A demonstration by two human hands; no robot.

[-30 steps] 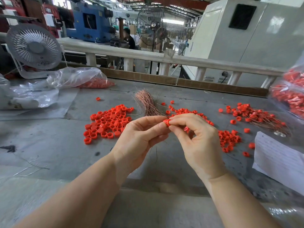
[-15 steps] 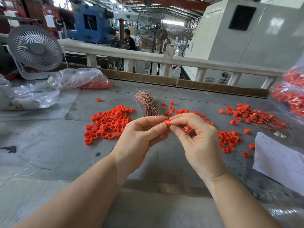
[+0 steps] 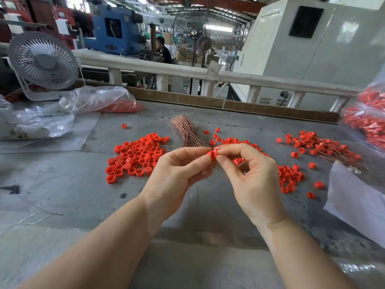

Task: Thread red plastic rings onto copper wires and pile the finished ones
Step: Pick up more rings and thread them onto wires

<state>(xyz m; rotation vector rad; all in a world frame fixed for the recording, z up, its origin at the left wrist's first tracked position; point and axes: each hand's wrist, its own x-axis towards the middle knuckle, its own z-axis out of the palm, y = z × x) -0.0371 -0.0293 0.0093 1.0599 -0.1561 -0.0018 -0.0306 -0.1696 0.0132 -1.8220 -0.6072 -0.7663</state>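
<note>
Head view, going left to right. Upper left of frame: small white desk fan, then a clear plastic bag with red pieces inside, likely spare stock. Centre left on the grey table: loose red rings in a heap, parked within easy reach of the left hand. Just right of them, the bundle of bare copper wires fans out toward the top of the frame, so we can pull one at a time.

Centre frame: left hand pinches the red ring between thumb and forefinger; dark wire ends hang below its palm. Right hand pinches at the same ring from the other side, remaining fingers curled. We read this as feeding wire through the ring, held up close to see the hole. The wire at the ring is too fine to make out.

Centre right: more loose rings. Upper right: finished pile, rings on wires, kept apart from raw stock. White sheet at the right edge.

Versus the earlier frames: hands and ring sit in nearly the same spot, grip unchanged; piles untouched.
</note>
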